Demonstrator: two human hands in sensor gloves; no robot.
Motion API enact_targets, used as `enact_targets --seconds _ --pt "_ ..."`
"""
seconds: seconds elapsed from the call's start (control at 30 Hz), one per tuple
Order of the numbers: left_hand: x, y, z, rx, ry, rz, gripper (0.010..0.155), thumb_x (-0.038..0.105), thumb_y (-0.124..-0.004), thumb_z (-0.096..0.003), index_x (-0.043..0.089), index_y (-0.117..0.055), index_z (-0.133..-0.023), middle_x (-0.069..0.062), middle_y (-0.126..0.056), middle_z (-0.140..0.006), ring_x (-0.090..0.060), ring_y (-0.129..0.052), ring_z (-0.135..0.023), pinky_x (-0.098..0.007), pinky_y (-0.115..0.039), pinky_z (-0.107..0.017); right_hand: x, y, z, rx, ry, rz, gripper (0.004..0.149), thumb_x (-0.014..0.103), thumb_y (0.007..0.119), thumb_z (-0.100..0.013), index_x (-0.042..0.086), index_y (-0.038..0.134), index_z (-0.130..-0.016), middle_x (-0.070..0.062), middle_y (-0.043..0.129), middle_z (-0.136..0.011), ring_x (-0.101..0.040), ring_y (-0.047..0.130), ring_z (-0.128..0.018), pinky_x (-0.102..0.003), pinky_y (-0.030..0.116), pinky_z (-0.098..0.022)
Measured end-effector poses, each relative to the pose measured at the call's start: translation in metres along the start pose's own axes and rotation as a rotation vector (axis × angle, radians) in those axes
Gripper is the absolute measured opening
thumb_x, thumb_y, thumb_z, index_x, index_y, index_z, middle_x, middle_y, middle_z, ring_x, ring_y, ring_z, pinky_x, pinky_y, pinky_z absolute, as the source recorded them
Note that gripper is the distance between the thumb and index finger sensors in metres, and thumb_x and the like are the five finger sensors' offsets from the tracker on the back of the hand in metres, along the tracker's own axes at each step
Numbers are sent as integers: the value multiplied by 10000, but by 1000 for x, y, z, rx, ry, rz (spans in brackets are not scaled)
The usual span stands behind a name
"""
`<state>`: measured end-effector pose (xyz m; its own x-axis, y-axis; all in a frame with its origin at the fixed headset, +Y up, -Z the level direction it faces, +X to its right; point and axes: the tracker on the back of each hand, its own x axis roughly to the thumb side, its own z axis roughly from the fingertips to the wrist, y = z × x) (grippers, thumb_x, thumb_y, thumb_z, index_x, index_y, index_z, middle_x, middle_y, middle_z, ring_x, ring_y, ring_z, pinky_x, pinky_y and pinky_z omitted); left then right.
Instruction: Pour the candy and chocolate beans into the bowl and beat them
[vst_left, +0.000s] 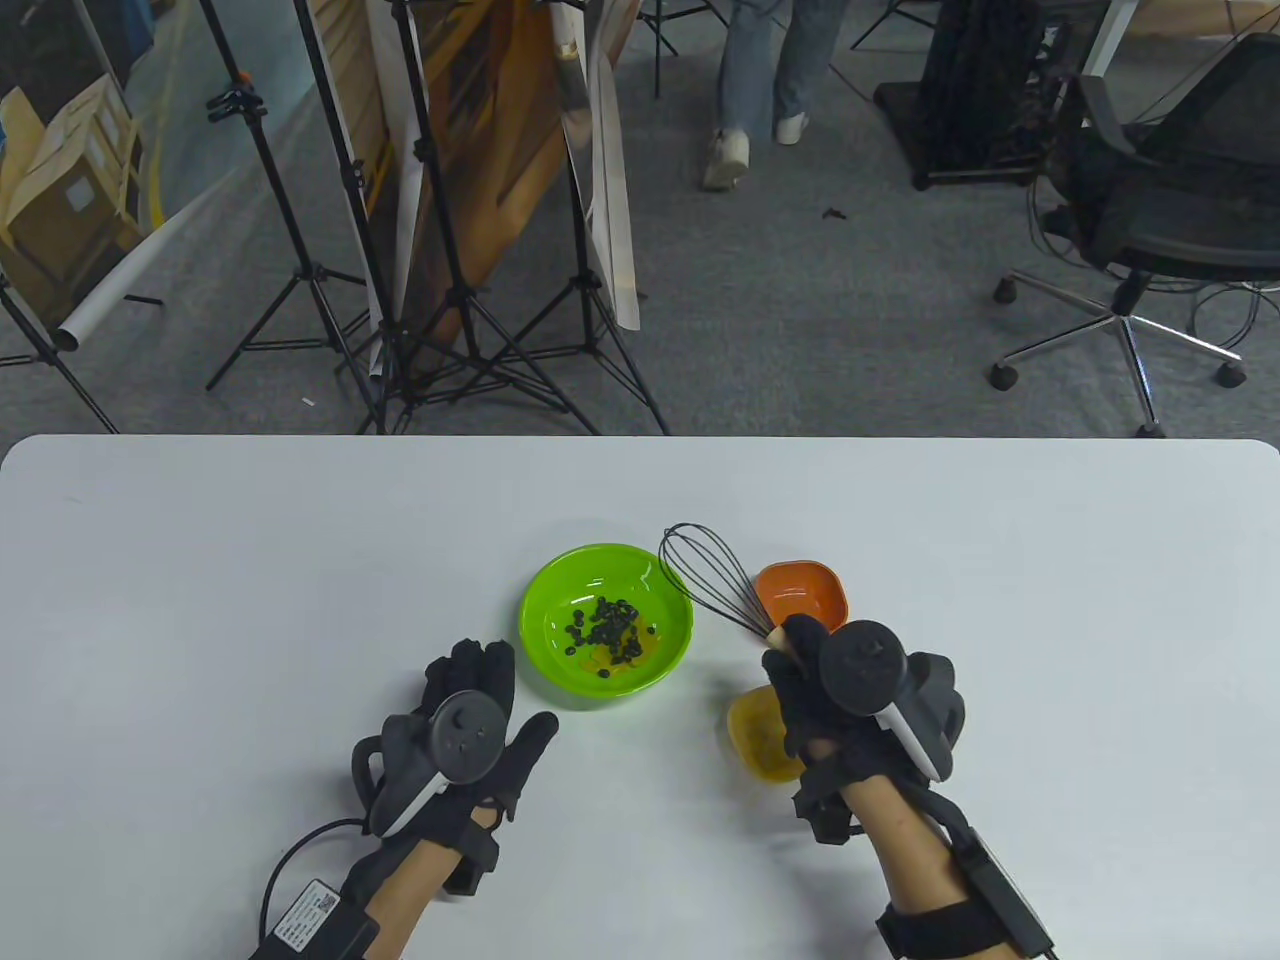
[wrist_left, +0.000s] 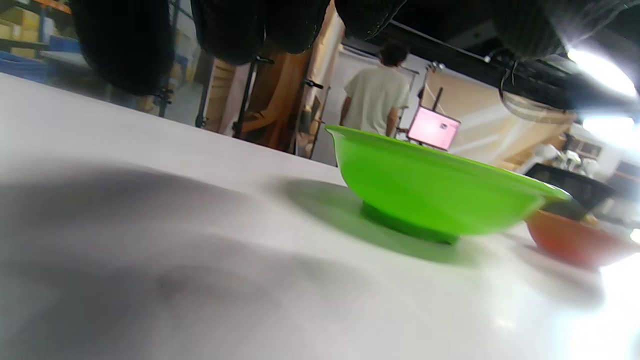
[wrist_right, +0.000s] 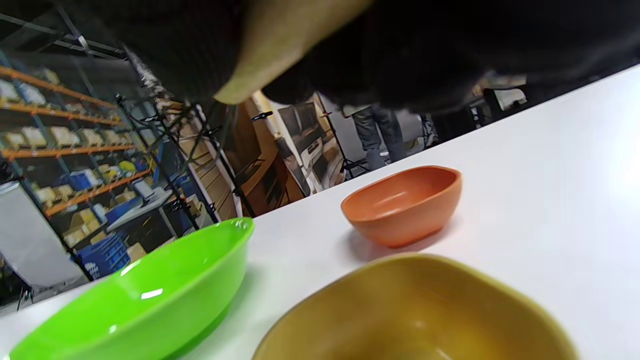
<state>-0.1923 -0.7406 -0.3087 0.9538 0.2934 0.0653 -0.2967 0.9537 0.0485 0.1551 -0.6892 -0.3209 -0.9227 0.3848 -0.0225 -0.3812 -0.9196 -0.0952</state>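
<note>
- My right hand (vst_left: 850, 690) grips the whisk (vst_left: 712, 582) by its wooden handle; my fingers are curled round the handle, and the black wire head points up and away from my knuckles, toward the green bowl.
- The whisk head is in the air, its wires over the right rim of the green bowl (vst_left: 540, 640) and the near-left edge of the orange bowl (vst_left: 815, 590).
- The green bowl stands on the white table (vst_left: 200, 600), just ahead of my left fingertips and to the left of my right hand.
- Inside it lie black chocolate beans (vst_left: 605, 625) on top of some amber-coloured candy (vst_left: 625, 655).
- The orange bowl sits just beyond my right fingers; in the right wrist view its inside shows nothing.
- The yellow bowl (vst_left: 755, 745) sits directly under and left of my right palm, partly hidden by it.
- My left hand (vst_left: 470, 725) lies flat on the table, fingers straight and spread, holding nothing, short of the green bowl.
- In the left wrist view my fingertips (wrist_left: 125, 45) hang above the tabletop, apart from the green bowl.
</note>
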Motion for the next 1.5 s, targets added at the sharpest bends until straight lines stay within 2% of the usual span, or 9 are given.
enact_targets --seconds 0.1,0.27,0.4,0.5,0.6,0.73,0.9,1.2,1.5 --pt "-4 -5 -20 25 82 11 866 677 -677 -404 199 -441 -1087 -188 -533 -1139 -500 -777 -938 -538 -878 -524 11 9 1 -11 -39 38 534 500 777 -473 193 813 -909 -140 928 -623 -274 946 -268 -342 870 -60" --pt "-14 -15 -49 14 209 95 851 684 -688 -398 139 -574 -1040 -220 -755 -994 -419 -1054 -547 -313 -977 -231 24 18 -1 44 -50 45 534 515 800 -466 147 873 -845 -132 966 -552 -260 948 -190 -334 861 -7" --pt "-20 -20 -70 -29 321 219 812 692 -692 -398 111 -695 -964 -197 -899 -830 -324 -1098 -299 -227 -951 -96 36 21 -6 67 -45 88 538 517 826 -458 122 893 -817 -131 979 -527 -257 950 -165 -336 862 6" --pt "-26 -27 -84 -98 378 275 755 692 -695 -398 119 -778 -882 -161 -970 -700 -272 -1095 -217 -193 -930 -42 43 21 -12 105 -28 120 537 516 842 -454 111 905 -801 -132 986 -516 -257 951 -155 -340 863 10" --pt "-28 -34 -91 -147 399 359 693 689 -710 -400 138 -836 -800 -114 -998 -615 -255 -1082 -210 -200 -910 -40 49 22 -15 120 -18 124 531 508 858 -452 103 912 -792 -137 991 -510 -262 953 -149 -346 864 12" --pt "-29 -41 -93 -167 412 328 606 668 -720 -413 180 -852 -747 -65 -1005 -582 -230 -1074 -218 -200 -898 -47 50 26 -18 143 -17 108 530 497 860 -450 94 912 -790 -140 993 -509 -267 953 -150 -351 865 10" --pt "-30 -52 -92 -137 408 382 476 603 -692 -444 216 -887 -642 -25 -1022 -506 -232 -1062 -173 -205 -893 -31 52 27 -19 160 -16 84 529 495 863 -450 93 913 -790 -141 992 -508 -269 952 -151 -355 864 8" --pt "-32 -55 -92 -194 388 443 430 570 -666 -474 216 -866 -611 24 -989 -449 -211 -1057 -224 -232 -901 -83 55 24 -21 107 16 180 530 499 867 -447 91 920 -781 -139 996 -490 -259 949 -132 -359 864 6" --pt "-36 -56 -95 -246 376 503 427 567 -672 -481 208 -857 -620 33 -976 -453 -196 -1056 -244 -236 -905 -103 65 46 -33 70 48 160 550 503 822 -457 57 909 -768 -134 998 -445 -213 947 -77 -339 871 40"
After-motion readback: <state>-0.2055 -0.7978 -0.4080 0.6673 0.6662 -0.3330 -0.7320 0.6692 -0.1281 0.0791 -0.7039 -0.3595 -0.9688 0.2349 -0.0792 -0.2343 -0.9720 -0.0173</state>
